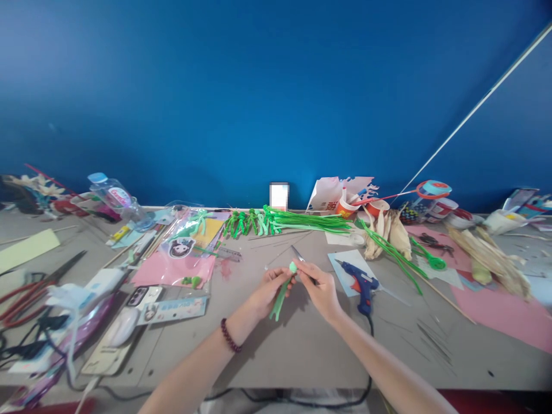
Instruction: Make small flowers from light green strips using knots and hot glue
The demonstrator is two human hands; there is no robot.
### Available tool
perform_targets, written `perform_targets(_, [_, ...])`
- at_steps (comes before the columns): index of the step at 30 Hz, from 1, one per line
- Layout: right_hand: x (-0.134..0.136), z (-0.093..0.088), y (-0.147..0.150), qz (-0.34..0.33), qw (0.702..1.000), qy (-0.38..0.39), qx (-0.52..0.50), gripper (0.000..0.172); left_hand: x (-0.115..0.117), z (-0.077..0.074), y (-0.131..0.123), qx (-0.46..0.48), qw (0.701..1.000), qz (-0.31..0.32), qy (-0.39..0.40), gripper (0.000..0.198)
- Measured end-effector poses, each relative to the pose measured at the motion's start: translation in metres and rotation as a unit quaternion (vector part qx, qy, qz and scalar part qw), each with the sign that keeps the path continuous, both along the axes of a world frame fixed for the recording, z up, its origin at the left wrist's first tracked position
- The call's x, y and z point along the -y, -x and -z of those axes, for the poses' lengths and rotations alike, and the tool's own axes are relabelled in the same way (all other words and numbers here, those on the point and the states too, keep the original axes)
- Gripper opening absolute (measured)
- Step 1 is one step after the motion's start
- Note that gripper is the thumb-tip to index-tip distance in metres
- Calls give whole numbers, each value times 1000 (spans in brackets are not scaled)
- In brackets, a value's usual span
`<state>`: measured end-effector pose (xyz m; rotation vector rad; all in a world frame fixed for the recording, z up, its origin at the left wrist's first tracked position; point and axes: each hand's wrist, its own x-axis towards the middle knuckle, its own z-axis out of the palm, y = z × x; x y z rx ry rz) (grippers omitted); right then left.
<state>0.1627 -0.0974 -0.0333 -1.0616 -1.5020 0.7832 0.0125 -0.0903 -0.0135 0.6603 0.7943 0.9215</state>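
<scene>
In the middle of the head view, my left hand (pixel 272 287) is closed on a light green fuzzy pipe-cleaner piece (pixel 278 305). Its round knob (pixel 293 267) sticks up between my fingertips, and its split tails hang below. My right hand (pixel 318 284) grips a slim metal tool (pixel 296 253) whose silver end points up and away; its exact kind is hard to make out. The right fingertips are right beside the knob, and whether they touch it I cannot tell. Behind both hands lies a row of green pipe-cleaner figures (pixel 241 223) and a bundle of green stems (pixel 314 222).
A blue hot glue gun (pixel 360 282) lies on white paper right of my hands, its cord running to the front edge. Large scissors (pixel 43 287), a phone (pixel 110 348) and a plastic bag (pixel 179 259) are on the left. Dried corn husks (pixel 394 233) and paper cups (pixel 345 208) stand back right.
</scene>
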Motion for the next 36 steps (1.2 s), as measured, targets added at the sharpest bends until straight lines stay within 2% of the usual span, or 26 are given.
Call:
perform_targets(5, [-1, 2, 5, -35, 993, 61, -98, 30, 0, -1, -1, 4, 1000, -20, -7, 32])
perform_targets(8, [-1, -1, 11, -103, 967, 126, -195, 41, -1, 1, 0, 17, 999, -36, -4, 27])
perform_targets(11, [-1, -5, 14, -151, 943, 187, -231, 36, -2, 2, 1, 30, 999, -30, 4, 27])
perform_targets(16, [-2, -6, 12, -95, 921, 257, -276, 31, -2, 2, 1, -12, 1000, -13, 18, 30])
perform_targets(19, [-3, -4, 13, -104, 899, 295, -306, 32, -3, 7, 0, -28, 999, -22, 21, 33])
perform_targets(23, [-4, -3, 14, -109, 885, 314, -325, 29, -3, 11, 0, -43, 999, -28, 8, 33])
perform_targets(27, [-3, -6, 15, -91, 879, 324, -338, 28, 0, 6, -1, -55, 998, -16, -11, 32])
perform_targets(31, [-2, -7, 14, -83, 884, 318, -333, 24, 1, 2, -1, -72, 997, -9, -21, 34])
perform_targets(36, [-5, -4, 11, -106, 888, 300, -332, 23, 0, 7, -2, -59, 998, -35, -10, 33])
